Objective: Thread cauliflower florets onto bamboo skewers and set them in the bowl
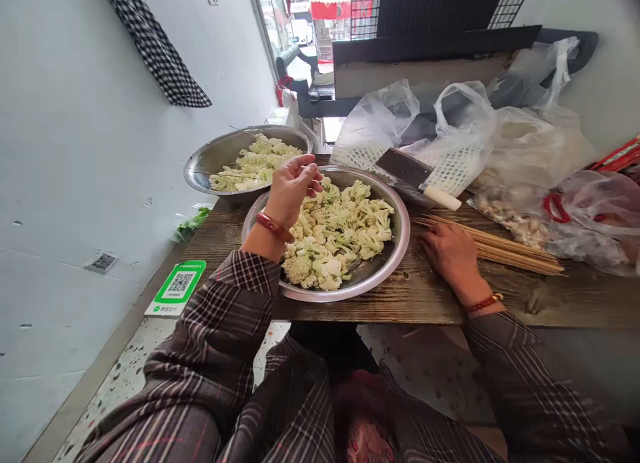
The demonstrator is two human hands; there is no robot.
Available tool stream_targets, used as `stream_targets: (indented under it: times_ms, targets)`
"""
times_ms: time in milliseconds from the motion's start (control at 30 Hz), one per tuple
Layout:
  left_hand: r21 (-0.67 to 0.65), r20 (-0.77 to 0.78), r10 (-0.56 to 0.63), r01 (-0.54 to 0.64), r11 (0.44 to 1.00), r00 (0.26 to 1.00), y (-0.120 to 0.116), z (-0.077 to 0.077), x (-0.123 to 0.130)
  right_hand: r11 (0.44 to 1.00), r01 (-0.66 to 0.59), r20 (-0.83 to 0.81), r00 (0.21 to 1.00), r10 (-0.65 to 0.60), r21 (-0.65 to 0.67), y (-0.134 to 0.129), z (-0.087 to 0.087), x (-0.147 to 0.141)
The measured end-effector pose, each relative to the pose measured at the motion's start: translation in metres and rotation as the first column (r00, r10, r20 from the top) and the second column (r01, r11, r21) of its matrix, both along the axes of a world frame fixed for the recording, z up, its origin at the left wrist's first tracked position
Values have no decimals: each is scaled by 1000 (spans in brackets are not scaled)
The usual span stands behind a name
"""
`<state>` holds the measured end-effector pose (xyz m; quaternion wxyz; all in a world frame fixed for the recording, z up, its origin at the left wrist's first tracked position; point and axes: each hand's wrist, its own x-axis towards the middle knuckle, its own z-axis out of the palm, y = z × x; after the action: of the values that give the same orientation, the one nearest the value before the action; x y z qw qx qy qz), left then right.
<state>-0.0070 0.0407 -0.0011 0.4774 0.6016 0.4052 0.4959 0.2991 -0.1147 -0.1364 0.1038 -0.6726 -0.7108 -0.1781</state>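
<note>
The right hand [450,255] touches the near ends of the thin sticks [515,249] on the table [430,304], while the left hand [291,186], half curled, hangs above the cauliflower [345,223] in its bowl [403,233]; whether either grips a stick, I cannot tell. Careless pressing could perhaps scatter the loose sticks.

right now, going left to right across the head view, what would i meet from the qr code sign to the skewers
Green QR code sign → far metal bowl with cauliflower florets → near metal bowl → right hand → bundle of thin skewers.
</note>
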Motion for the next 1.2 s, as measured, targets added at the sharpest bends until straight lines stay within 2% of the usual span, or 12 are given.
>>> stream_targets:
  times_ms: [233,400,600,833,1067,1133,1200]
  targets:
    - [-69,124,169,-161,984,978,11,0,-18,999,-2,109,994,6,-36,-1,-5,5]
    - [-82,155,200,-189,978,967,10,0,-20,998,-42,141,989,50,-53,-2,1,1]
    - [-72,204,208,-197,978,957,10,0,-22,998,-31,181,983,41,-60,-3,4,-3]
    - [-82,251,195,-180,980,948,7,1,-24,982,-106,-35,993,113,154,0,1,-15]
    - [-85,247,169,-153,985,954,8,1,-22,964,-188,-139,967,215,187,-6,3,-29]
    - [-89,253,165,-147,985,953,8,0,-21,958,-163,-231,948,218,236,-8,5,-33]
    - [-90,258,150,-131,987,954,7,0,-20,940,-79,-341,919,197,332,-13,13,-34]
